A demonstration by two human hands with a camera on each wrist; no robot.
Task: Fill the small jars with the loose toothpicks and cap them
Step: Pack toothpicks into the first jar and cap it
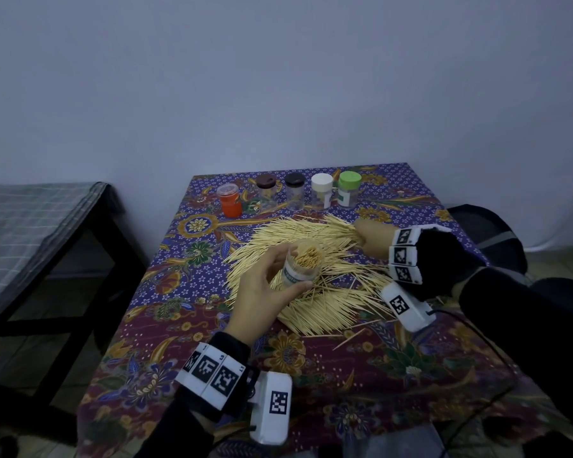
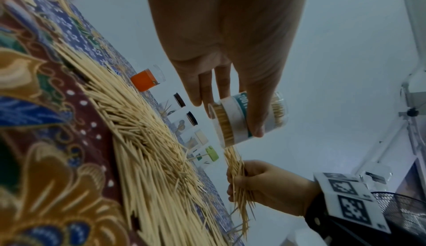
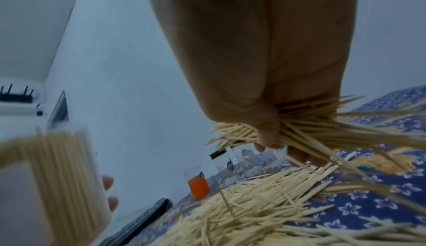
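Observation:
My left hand (image 1: 265, 282) grips a clear uncapped jar (image 1: 301, 264) with a teal-and-white label, tilted and packed with toothpicks, above the big loose toothpick pile (image 1: 315, 292). The same jar (image 2: 244, 119) shows in the left wrist view, held between thumb and fingers. My right hand (image 1: 372, 238) clutches a bunch of toothpicks (image 3: 306, 128) just above the pile's far right part. That bunch (image 2: 238, 180) fans out of the fist on both sides. The jar (image 3: 55, 177) looms blurred at the left of the right wrist view.
Along the table's far edge stand an orange jar (image 1: 229, 200), two dark-capped jars (image 1: 266, 190) (image 1: 295, 190), a white-capped jar (image 1: 321, 191) and a green-capped jar (image 1: 348, 188). A batik cloth (image 1: 311, 375) covers the table. A dark bench (image 1: 30, 233) stands left.

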